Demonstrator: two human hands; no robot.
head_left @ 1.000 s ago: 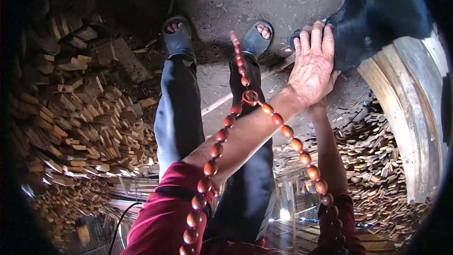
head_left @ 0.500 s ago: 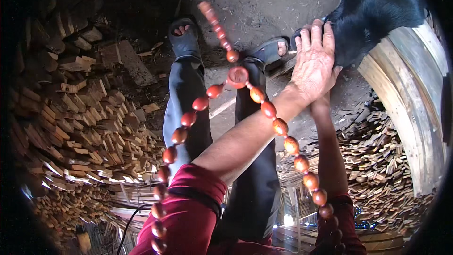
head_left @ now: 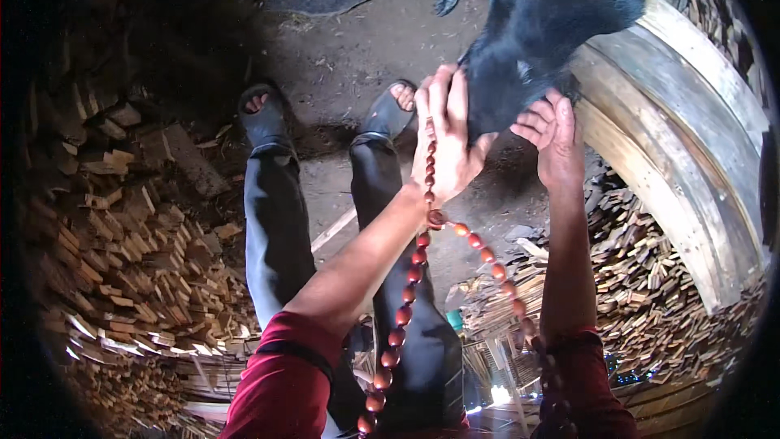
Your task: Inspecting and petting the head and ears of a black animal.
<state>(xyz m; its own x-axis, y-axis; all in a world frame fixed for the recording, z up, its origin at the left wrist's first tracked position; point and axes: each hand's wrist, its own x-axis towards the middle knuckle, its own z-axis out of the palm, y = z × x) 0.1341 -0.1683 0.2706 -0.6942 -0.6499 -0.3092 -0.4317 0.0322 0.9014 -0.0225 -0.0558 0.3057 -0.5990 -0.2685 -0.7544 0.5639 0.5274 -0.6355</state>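
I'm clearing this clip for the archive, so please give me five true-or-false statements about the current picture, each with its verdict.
1. The left hand and the right hand are both close to the black-furred animal. True.
2. The right hand is clenched in a tight fist. False: it is open, with the thumb apart from the fingers.
3. The string of beads hangs partly in front of the left hand. True.
4. The person wears closed, laced boots. False: the feet are in open-toed sandals.
5. Heaped wood pieces show on both the left and the right side of the picture. True.
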